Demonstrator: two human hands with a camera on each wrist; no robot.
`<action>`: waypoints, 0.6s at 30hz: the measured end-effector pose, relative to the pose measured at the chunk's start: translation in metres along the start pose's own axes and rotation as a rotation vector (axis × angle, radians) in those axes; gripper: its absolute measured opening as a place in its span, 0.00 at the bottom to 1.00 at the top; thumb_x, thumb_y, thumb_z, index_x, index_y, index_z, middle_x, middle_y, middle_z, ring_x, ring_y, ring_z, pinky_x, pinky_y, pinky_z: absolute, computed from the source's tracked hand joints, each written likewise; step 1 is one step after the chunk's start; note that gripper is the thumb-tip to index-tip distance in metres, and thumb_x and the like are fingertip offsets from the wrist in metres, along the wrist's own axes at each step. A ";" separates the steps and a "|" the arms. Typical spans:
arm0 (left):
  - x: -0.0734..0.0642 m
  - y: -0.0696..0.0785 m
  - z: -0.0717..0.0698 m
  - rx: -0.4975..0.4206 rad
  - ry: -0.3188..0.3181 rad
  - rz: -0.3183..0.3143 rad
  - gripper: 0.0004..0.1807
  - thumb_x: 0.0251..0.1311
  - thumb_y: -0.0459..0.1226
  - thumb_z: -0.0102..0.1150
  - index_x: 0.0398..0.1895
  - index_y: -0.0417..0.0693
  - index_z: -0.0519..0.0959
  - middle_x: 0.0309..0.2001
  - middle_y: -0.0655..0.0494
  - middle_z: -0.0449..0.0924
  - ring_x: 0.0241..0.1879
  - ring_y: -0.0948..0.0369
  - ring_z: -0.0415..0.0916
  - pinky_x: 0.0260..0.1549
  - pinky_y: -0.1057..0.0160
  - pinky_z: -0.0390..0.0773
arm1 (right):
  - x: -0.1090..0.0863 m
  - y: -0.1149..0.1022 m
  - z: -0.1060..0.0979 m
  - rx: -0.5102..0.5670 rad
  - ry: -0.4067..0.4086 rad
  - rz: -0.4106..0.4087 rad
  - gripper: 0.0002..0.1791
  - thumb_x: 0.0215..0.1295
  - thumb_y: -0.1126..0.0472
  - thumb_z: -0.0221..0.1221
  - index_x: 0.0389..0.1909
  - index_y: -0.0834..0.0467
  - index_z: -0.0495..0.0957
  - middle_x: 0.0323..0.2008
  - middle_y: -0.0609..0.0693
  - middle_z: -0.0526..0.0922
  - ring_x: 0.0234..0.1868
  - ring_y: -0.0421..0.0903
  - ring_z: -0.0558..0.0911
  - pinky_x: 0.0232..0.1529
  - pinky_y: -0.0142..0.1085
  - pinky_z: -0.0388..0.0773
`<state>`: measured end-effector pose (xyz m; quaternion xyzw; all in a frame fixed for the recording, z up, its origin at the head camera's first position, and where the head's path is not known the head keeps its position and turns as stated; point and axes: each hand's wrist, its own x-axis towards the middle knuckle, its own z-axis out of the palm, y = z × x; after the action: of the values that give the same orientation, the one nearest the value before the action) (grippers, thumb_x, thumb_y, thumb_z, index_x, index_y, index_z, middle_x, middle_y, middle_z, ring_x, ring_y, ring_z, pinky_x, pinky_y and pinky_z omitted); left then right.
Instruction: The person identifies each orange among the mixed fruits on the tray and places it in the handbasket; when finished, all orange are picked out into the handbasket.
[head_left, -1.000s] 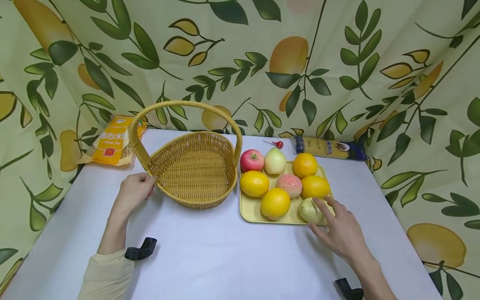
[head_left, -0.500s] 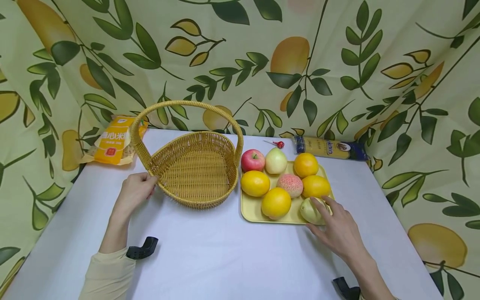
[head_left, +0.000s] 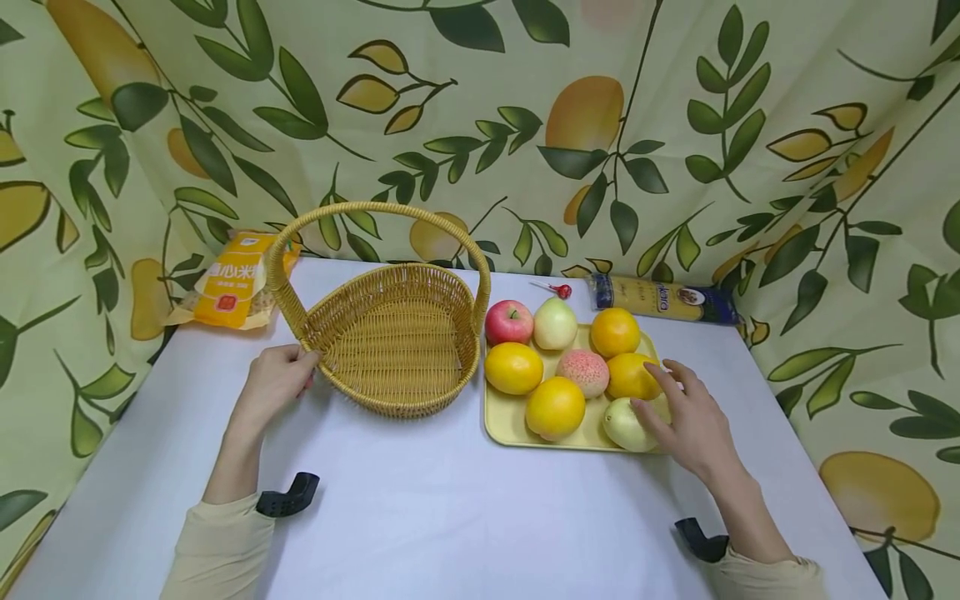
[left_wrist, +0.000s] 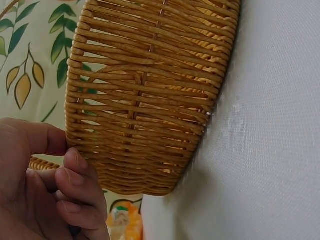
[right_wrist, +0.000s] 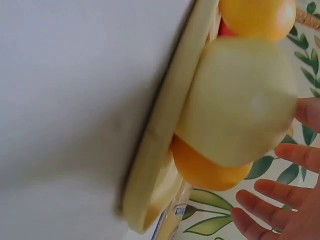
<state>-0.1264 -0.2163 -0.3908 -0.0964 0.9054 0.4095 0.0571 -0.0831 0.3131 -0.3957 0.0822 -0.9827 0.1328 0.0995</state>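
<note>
My left hand [head_left: 272,385] pinches the rim of a woven wicker basket [head_left: 386,400] between thumb and fingers. In the left wrist view the thumb and index fingertip meet at the edge of the basket [left_wrist: 145,95]. The basket has a tall arched handle and nothing inside. To the right, my right hand [head_left: 696,421] hovers with spread fingers over the near right corner of a yellow tray [head_left: 510,429]. Nearest to it are a pale green fruit [head_left: 626,427] and a yellow fruit [head_left: 630,377]. In the right wrist view, the fingers are straight beside the pale green fruit [right_wrist: 240,100].
The tray also bears a red apple [head_left: 509,322], a pale pear [head_left: 555,323], a speckled peach [head_left: 583,372], an orange [head_left: 615,332] and more yellow fruit [head_left: 555,408]. Behind lie a red lollipop [head_left: 562,291], a pasta packet [head_left: 660,298] and an orange snack bag [head_left: 238,283].
My right hand has lifted off the pale green fruit and shifted up and to the right, leaving more of that fruit visible. The left hand stays on the basket rim.
</note>
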 end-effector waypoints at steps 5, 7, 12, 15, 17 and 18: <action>0.000 0.000 0.000 -0.001 0.000 -0.001 0.18 0.65 0.42 0.42 0.20 0.43 0.72 0.14 0.59 0.70 0.21 0.58 0.67 0.22 0.63 0.64 | 0.019 0.007 -0.005 0.009 -0.123 0.078 0.36 0.67 0.40 0.54 0.68 0.59 0.63 0.68 0.71 0.61 0.61 0.73 0.68 0.48 0.70 0.70; 0.000 0.000 0.000 -0.003 0.001 0.003 0.18 0.65 0.41 0.42 0.20 0.43 0.72 0.14 0.59 0.70 0.21 0.58 0.67 0.22 0.63 0.64 | 0.025 0.009 -0.005 0.014 -0.187 0.112 0.39 0.67 0.37 0.52 0.70 0.59 0.62 0.68 0.71 0.60 0.60 0.74 0.68 0.50 0.70 0.69; 0.000 0.001 0.000 -0.007 -0.005 -0.002 0.18 0.65 0.41 0.42 0.20 0.43 0.72 0.14 0.59 0.70 0.22 0.58 0.67 0.22 0.63 0.65 | 0.034 0.012 -0.003 0.030 -0.289 0.163 0.43 0.66 0.33 0.50 0.71 0.60 0.59 0.67 0.72 0.61 0.61 0.74 0.68 0.53 0.70 0.66; 0.000 0.002 0.000 -0.009 -0.010 -0.009 0.18 0.65 0.42 0.42 0.20 0.43 0.72 0.14 0.59 0.70 0.22 0.58 0.67 0.22 0.63 0.65 | 0.037 0.013 -0.001 0.038 -0.298 0.169 0.43 0.66 0.34 0.51 0.70 0.61 0.59 0.64 0.73 0.64 0.60 0.73 0.69 0.53 0.69 0.67; 0.000 0.002 0.000 -0.010 -0.011 -0.013 0.18 0.65 0.42 0.42 0.19 0.44 0.72 0.14 0.59 0.70 0.21 0.58 0.67 0.22 0.63 0.65 | 0.038 0.013 0.000 0.042 -0.296 0.171 0.42 0.65 0.35 0.52 0.69 0.61 0.59 0.62 0.73 0.66 0.58 0.72 0.71 0.52 0.68 0.67; -0.001 0.002 0.000 -0.011 -0.011 -0.015 0.18 0.65 0.42 0.42 0.19 0.44 0.72 0.13 0.59 0.70 0.21 0.58 0.67 0.22 0.63 0.65 | 0.039 0.013 0.000 0.044 -0.293 0.172 0.42 0.65 0.36 0.53 0.69 0.61 0.60 0.61 0.73 0.68 0.57 0.71 0.72 0.52 0.67 0.68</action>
<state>-0.1263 -0.2151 -0.3889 -0.1011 0.9021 0.4146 0.0645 -0.1235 0.3204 -0.3909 0.0185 -0.9870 0.1487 -0.0583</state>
